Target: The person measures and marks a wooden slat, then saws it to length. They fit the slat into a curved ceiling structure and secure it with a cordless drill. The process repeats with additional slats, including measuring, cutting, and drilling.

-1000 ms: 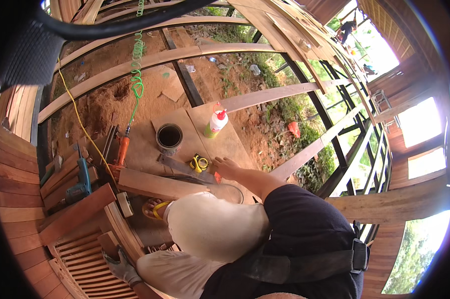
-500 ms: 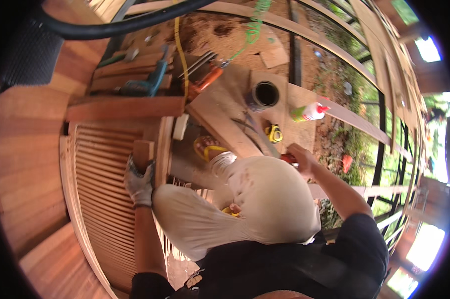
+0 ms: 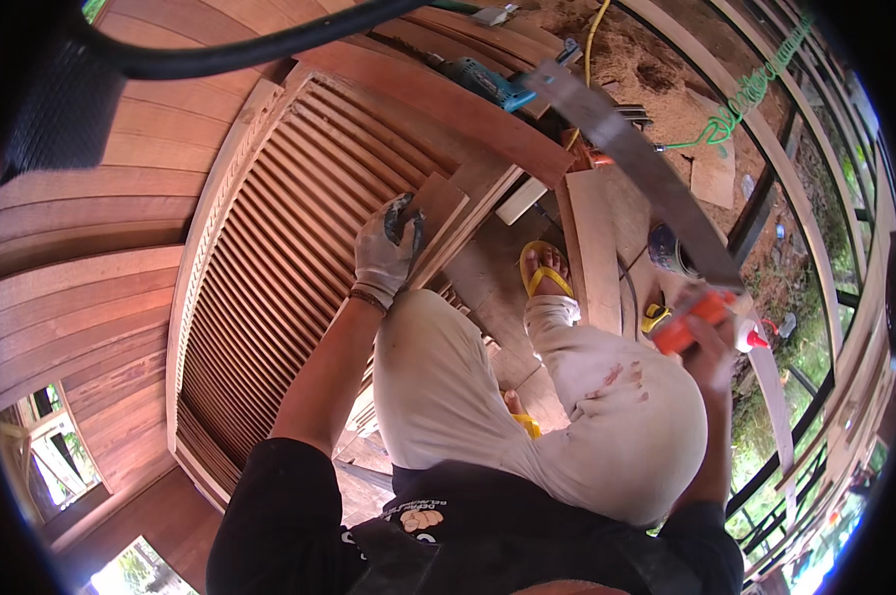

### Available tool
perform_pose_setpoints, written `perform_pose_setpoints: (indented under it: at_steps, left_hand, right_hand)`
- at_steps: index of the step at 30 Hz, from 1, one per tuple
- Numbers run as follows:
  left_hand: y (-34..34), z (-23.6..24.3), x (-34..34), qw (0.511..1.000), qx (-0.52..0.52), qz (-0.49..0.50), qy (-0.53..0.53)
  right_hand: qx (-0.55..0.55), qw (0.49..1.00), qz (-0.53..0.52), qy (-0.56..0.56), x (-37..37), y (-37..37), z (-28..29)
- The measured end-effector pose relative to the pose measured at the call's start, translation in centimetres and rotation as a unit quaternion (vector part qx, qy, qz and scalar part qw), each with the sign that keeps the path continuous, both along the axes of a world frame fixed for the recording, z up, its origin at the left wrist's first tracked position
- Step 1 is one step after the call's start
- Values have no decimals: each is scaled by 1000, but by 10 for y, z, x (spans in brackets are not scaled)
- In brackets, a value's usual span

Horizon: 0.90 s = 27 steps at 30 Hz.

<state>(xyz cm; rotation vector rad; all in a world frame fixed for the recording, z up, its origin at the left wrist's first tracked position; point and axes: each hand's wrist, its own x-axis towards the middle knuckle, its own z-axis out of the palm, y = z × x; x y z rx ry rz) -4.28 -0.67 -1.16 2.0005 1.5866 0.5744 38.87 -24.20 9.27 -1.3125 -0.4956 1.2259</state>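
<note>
My right hand (image 3: 708,349), bare and smeared by motion, grips the orange handle of a handsaw (image 3: 656,164). The long grey blade slants up and to the left, raised above the floor and the things on it. My left hand (image 3: 383,253) wears a pale work glove with dark fingertips. Its curled fingers hold the near end of a short wooden block (image 3: 440,203). That block lies at the edge of a slatted wooden panel (image 3: 299,188) on my left. Part of the block is hidden by the glove.
A teal power drill (image 3: 487,81) lies beyond a reddish plank (image 3: 428,94). Beside my raised right knee are a dark open can (image 3: 666,248), a yellow tape measure (image 3: 654,315) and a red-tipped bottle (image 3: 750,337). A green coiled hose (image 3: 750,99) runs at far right.
My right hand has come up with the handsaw, its blade now in plain sight. The view has swung, so the panel and left hand appear farther right. My left hand stays at the block.
</note>
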Motion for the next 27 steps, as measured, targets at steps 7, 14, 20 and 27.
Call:
perform_pose_setpoints:
  at_steps: [7,14,20,27]
  left_hand:
    - [-8,-9,-2,944,1,44,-328]
    - [-7,7,7,904,-116,68,-406]
    - [3,22,17,998,-25,-11,-63]
    - [1,32,18,997,2,-39,-73]
  right_hand:
    - [52,920,376,-99,-111,138,-72]
    - [-97,903,388,158,-182,174,-110]
    - [-152,896,383,167,-182,183,-98]
    - [-106,922,342,147,-183,193,-102]
